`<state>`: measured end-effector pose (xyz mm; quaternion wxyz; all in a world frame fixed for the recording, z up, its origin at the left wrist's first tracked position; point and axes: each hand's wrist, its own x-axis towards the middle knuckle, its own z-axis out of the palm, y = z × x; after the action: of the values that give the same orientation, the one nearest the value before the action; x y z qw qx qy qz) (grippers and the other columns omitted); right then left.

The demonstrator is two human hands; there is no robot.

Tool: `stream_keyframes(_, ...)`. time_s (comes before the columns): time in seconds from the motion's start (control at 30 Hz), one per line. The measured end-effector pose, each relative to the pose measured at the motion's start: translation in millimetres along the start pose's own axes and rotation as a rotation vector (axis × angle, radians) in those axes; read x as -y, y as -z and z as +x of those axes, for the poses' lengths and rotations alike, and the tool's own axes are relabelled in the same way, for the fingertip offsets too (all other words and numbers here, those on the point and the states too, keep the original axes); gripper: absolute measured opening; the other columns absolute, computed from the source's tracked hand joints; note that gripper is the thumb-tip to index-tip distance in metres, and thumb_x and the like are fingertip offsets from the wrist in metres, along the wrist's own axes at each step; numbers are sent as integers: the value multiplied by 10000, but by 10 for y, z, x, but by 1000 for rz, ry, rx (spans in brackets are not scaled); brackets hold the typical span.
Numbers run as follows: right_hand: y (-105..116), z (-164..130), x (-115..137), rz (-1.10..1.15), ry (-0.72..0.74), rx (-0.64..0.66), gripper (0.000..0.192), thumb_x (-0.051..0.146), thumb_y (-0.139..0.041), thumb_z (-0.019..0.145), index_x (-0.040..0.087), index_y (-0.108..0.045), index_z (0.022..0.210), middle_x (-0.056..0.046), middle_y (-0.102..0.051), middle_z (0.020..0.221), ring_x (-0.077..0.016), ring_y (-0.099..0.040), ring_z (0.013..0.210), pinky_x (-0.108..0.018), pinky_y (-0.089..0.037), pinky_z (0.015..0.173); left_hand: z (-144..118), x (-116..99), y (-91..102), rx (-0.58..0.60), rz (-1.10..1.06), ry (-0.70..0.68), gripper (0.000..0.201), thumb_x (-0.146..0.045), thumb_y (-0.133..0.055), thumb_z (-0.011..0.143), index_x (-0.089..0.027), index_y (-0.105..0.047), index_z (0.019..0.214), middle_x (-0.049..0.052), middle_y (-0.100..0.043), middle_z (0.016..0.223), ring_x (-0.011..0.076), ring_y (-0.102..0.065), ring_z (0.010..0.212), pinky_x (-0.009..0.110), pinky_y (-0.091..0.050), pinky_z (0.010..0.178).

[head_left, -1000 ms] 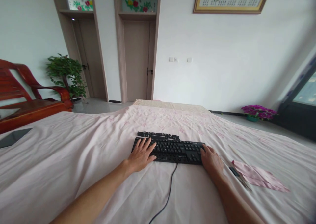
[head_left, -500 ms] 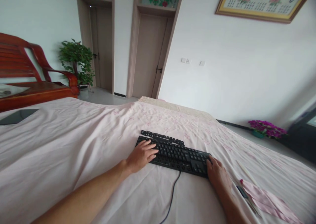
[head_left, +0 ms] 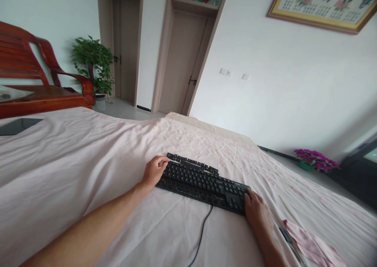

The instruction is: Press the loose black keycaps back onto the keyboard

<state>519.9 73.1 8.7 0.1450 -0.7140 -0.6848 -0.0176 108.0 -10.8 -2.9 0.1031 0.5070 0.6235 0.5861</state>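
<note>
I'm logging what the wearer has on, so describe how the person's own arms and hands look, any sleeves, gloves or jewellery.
Both forearms are bare, with no sleeve in view. The left hand and the right hand wear no gloves, and no rings, watch or bracelet can be seen. No markings show on either arm.

White walls enclose the room. Far beyond the left hand [head_left: 153,172], two beige doors [head_left: 179,63] stand under floral panels, with a potted green plant [head_left: 93,61] beside them on the pale tiled floor. A red wooden chair [head_left: 35,78] lies well off to that hand's left. Beyond the right hand [head_left: 257,212], a gold-framed calligraphy picture [head_left: 324,4] hangs high, wall switches [head_left: 234,74] sit lower, and purple flowers [head_left: 315,161] rest by a dark-framed window. Daylight is soft and even.
</note>
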Motion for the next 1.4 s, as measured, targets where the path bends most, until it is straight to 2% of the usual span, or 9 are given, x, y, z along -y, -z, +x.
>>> stream_keyframes(0.13,-17,2,-15,-8,2,-3,558,445,-208,930,212,-466,1367,-103,-490,1383,-289,-520,1186,-399,-396,985,12,36,10,-38,0,45,285,-120,-450,761,-212,-693,877,22,-694,985,164,-642,914,293,-514,813)
stream_keyframes(0.33,-43,14,-37,-4,10,-16,562,447,-208,926,212,-466,1367,-104,-494,1380,-283,-514,1196,-395,-389,995,-8,-9,7,-47,21,10,381,-37,-384,692,-210,-686,845,20,-678,966,159,-625,915,299,-509,838)
stream_keyframes(0.47,-42,19,-34,-7,6,-8,563,450,-207,925,221,-466,1370,-103,-494,1380,-290,-516,1192,-405,-403,976,-25,-1,0,-32,-8,35,431,-3,-376,615,-208,-678,844,16,-673,988,162,-619,949,300,-505,862)
stream_keyframes(0.7,-11,12,-12,-7,-2,1,566,447,-206,925,213,-460,1374,-101,-479,1396,-301,-504,1203,-412,-399,983,-22,25,-7,-21,-10,77,394,-11,-394,628,-204,-671,830,16,-676,957,166,-623,922,296,-503,822)
stream_keyframes(1.0,-44,25,-34,-10,1,4,560,438,-206,926,211,-451,1376,-95,-471,1403,-305,-500,1198,-421,-398,981,-18,-18,8,-13,28,95,224,-166,-497,768,-211,-682,888,15,-686,963,153,-629,793,288,-503,784)
stream_keyframes(1.4,-35,15,-20,-13,0,-6,563,443,-203,929,211,-458,1374,-98,-486,1390,-305,-514,1185,-423,-405,966,-21,-44,29,53,87,115,296,-64,-456,690,-201,-683,821,3,-688,931,146,-600,799,259,-454,771)
